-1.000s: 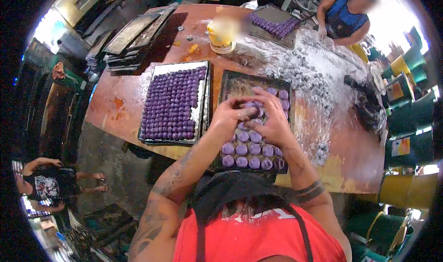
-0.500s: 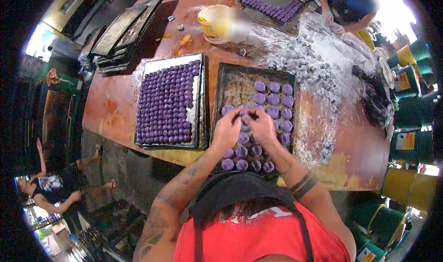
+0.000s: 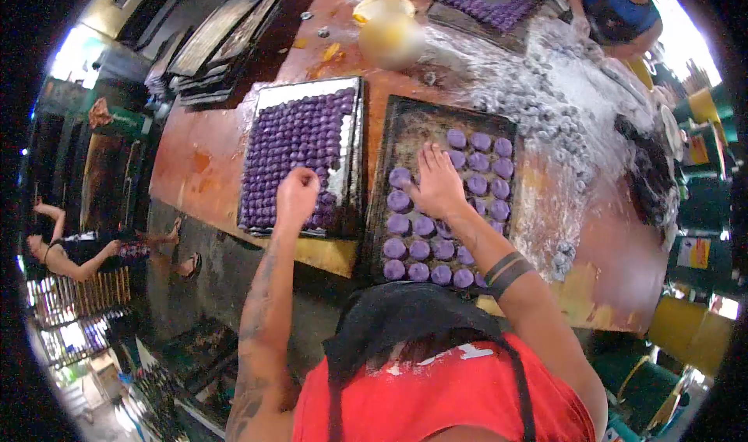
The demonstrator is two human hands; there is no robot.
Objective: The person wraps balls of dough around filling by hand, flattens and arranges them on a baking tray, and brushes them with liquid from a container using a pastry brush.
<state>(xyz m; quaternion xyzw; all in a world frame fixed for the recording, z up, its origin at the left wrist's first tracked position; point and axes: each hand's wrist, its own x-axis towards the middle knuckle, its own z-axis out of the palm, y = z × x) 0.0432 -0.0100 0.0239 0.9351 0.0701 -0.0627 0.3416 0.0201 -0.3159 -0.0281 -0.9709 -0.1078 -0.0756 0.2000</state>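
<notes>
My left hand [image 3: 298, 196] is over the lower right part of the left tray, its fingers curled together at the small dark purple balls [image 3: 292, 142]; what they hold, if anything, is hidden. On the dark right tray [image 3: 409, 115], my right hand [image 3: 438, 181] lies palm down with fingers stretched out, among flattened light purple rounds [image 3: 442, 250]. Part of what is beneath that palm cannot be seen. The rounds stand in rows along the tray's near and right sides.
Stacked flat trays [image 3: 226, 45] lie at the back left, a yellow and white bucket [image 3: 386, 10] at the back. Flour-dusted pieces [image 3: 557, 119] cover the table's right part. A co-worker [image 3: 615, 10] stands at the back right; another person [image 3: 86, 255] is at the far left.
My hands were together over the right tray and have parted. My left hand moved left to the dark balls, while my right hand opened flat over the rounds.
</notes>
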